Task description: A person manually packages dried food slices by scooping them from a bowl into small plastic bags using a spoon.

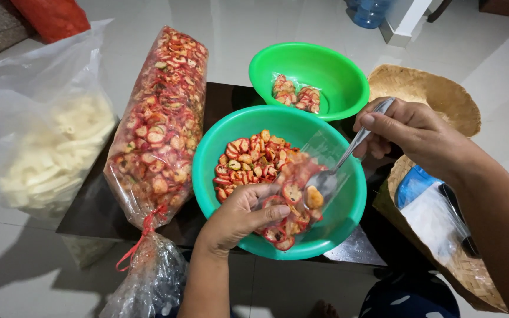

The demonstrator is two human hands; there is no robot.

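Observation:
My left hand [237,215] grips a small clear plastic bag [301,182] partly filled with red-rimmed round crackers, held over a turquoise-green bowl [349,203]. That bowl holds a heap of the same loose crackers [248,159]. My right hand [413,132] holds a metal spoon [340,165] by its handle; the spoon's bowl sits inside the bag's mouth with a cracker on it. Behind stands a second, brighter green bowl [337,70] containing two small filled packets [296,94].
A long clear bag of red crackers [160,123], tied with red string, lies left of the bowls on a dark low table [95,212]. A big plastic bag of pale crackers [54,147] sits at left. Woven baskets [431,88] with plastic bags stand at right.

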